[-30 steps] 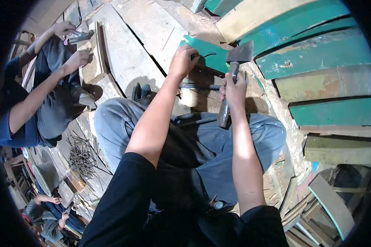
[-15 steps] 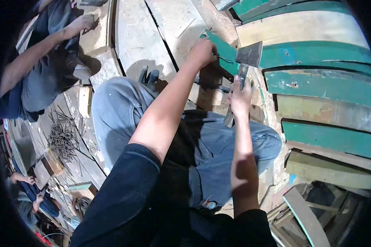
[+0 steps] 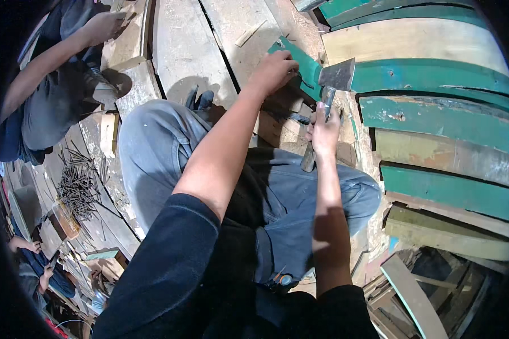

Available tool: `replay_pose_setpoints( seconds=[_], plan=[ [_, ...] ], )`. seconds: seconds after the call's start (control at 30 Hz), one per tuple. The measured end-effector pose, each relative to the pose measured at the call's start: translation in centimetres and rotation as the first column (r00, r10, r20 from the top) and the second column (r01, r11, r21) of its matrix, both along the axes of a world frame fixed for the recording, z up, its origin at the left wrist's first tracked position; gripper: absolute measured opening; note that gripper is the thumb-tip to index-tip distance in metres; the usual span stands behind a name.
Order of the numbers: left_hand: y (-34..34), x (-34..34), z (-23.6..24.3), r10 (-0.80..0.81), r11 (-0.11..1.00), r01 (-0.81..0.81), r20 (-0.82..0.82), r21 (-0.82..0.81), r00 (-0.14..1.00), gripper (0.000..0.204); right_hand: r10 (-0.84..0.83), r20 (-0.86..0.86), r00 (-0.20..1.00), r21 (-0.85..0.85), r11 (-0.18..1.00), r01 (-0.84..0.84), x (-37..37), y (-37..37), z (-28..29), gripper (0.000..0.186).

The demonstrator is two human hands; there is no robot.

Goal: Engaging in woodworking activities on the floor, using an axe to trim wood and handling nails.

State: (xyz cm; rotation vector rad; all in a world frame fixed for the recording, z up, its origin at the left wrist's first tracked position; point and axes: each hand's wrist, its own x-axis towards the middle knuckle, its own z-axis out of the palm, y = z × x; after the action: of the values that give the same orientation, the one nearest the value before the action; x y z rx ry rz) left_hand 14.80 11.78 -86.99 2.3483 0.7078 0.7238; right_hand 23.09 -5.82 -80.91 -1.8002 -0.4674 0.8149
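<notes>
My right hand (image 3: 324, 131) is wrapped round the handle of a hatchet (image 3: 337, 74). Its broad grey blade points away from me, and the handle's butt shows below my fist. My left hand (image 3: 275, 72) has its fingers curled at the left side of a short green board (image 3: 303, 63), seemingly gripping it; the thumb is hidden. A thin dark nail (image 3: 307, 83) sticks out over the board near those fingertips. The hatchet head lies over or right beside the board's right side; I cannot tell whether they touch.
Curved green and bare wood planks (image 3: 435, 113) line the right side with gaps between them. A pile of nails (image 3: 79, 183) lies on the boards at left. Another person's hand (image 3: 103, 28) is at upper left. Loose wood pieces (image 3: 415, 296) fill the lower right.
The view has shifted slightly. My left hand stays at the green board, and my right hand keeps hold of the hatchet, whose head sits a little differently over the board.
</notes>
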Motion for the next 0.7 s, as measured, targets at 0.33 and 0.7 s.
replay_pose_setpoints(
  seconds=[0.33, 0.7],
  plan=[
    [0.0, 0.3, -1.0, -0.016, 0.99, 0.018, -0.009, 0.139, 1.0, 0.016, 0.049, 0.321, 0.946, -0.056, 0.998, -0.032, 0.3, 0.0, -1.0, 0.024],
    [0.0, 0.2, -1.0, 0.018, 0.98, -0.004, -0.07, 0.2, 0.997, 0.02, 0.142, 0.512, 0.847, -0.17, 0.984, -0.062, -0.2, 0.6, 0.0, 0.024]
  ],
)
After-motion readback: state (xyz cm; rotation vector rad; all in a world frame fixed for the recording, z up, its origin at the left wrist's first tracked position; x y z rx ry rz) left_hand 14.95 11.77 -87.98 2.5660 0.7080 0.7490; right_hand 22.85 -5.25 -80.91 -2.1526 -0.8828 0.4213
